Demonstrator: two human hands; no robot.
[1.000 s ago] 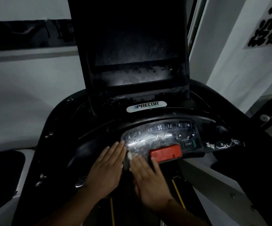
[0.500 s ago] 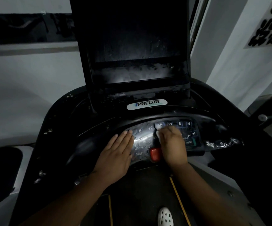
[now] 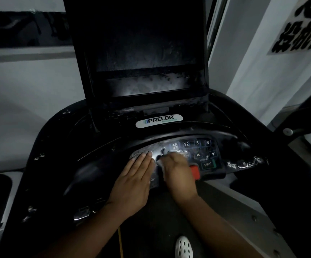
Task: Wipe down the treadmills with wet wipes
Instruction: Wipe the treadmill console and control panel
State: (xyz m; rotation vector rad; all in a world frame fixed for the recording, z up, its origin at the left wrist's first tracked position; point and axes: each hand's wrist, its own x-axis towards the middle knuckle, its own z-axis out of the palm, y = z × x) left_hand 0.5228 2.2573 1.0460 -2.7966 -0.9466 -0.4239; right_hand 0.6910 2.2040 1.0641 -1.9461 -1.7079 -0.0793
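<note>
The grey, glossy keypad panel of the black treadmill console is the reference for everything here. The left hand lies flat over the panel's left end, with its fingers straight and together, so the keys there are covered. Just right of it, the right hand presses on the panel's middle. It is smeared by motion blur, but its fingers look curled down over the white wet wipe. Only a pale, indistinct sliver of the wipe shows at the hand's left edge, and the rest is hidden beneath the palm.

The hand also hides the left part of the red rectangular stop button at the panel's lower edge. The green START key sits just right of that button.

Wet streaks glint across the panel and make some key markings unreadable. Above the panel is a white oval PRECOR badge. Higher still is the dark upright screen, streaked and dim, with its top cut off.

Below the panel, a white perforated shoe is clipped by the bottom edge of the view. Far up and right of the panel, a wall sign with black characters runs out of view.
</note>
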